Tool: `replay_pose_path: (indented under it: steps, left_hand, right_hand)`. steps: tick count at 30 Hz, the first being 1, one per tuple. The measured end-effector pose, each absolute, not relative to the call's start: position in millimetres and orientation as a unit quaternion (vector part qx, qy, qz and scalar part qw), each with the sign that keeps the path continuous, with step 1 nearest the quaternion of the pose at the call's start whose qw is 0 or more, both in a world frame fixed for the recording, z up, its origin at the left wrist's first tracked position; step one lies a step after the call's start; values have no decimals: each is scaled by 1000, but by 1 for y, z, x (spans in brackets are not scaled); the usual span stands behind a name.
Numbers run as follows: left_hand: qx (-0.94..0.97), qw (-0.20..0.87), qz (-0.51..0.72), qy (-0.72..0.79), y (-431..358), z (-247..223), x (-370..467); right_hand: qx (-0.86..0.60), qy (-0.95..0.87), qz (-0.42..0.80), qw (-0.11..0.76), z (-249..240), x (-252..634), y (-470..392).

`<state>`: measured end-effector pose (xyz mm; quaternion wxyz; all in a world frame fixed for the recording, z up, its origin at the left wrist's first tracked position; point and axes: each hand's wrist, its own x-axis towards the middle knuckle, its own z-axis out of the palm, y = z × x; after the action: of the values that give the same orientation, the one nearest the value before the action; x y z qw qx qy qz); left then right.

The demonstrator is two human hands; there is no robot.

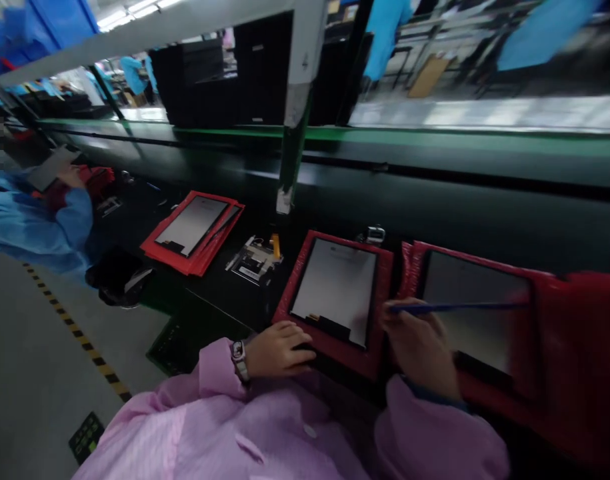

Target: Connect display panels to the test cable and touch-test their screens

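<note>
A pale flat display panel (337, 287) with a dark border lies on a red bubble-wrap sheet (357, 360) in front of me. My left hand (281, 350) rests at the sheet's near left corner, its fingers stretched out and holding nothing. Just right of that panel, my right hand (419, 337) is closed around a thin blue pen-like stick (465, 307), which points to the right. Beneath the stick is a second, darker panel (472, 320) on more red wrap (565, 340). What the stick's tip touches cannot be made out.
Farther left are a stack of red sheets with another panel (192, 223) and a small electronic assembly (255, 259) with an orange ribbon. A metal post (295, 133) rises at the bench's back. A co-worker in a blue sleeve (75, 213) holds a flat panel (52, 167).
</note>
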<state>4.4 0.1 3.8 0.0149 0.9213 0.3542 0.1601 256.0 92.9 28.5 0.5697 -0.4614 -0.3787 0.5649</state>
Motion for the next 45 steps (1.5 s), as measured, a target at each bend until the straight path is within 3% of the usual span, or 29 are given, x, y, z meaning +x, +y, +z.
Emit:
replay_pose_path:
  steps: [11,16,24,29,31,33,37,40,45]
  left_hand:
    - [847,224,148,458,34,73,17]
    - [841,350,91,402,36,85,31]
    - [793,541,-21,278,46,89,29]
    - [769,610,-38,185,74,106,9]
    - [794,570,-51,204,92,102,-2]
    - [845,448,-32,291,114,90,-10]
    - [904,222,16,364,152,62,-9]
    - [922,182,14,342,165,57,-1]
    - [933,162,-28,320,169,63,10]
  right_hand:
    - [-458,-537,558,438,34,244,71]
    - [-426,-582,554,415,49,230,37]
    - [-543,-450,412,576,43,179,-5]
    - [-607,-368,250,658,69,227,15]
    - [-591,-341,164,712,80,250,25]
    - [-569,-355,163,723,83,255,32]
    - [-582,-451,297,608,65,216,49]
    - [-591,-521,342,513,45,188,62]
    - [-640,-485,327,497,24,179,70]
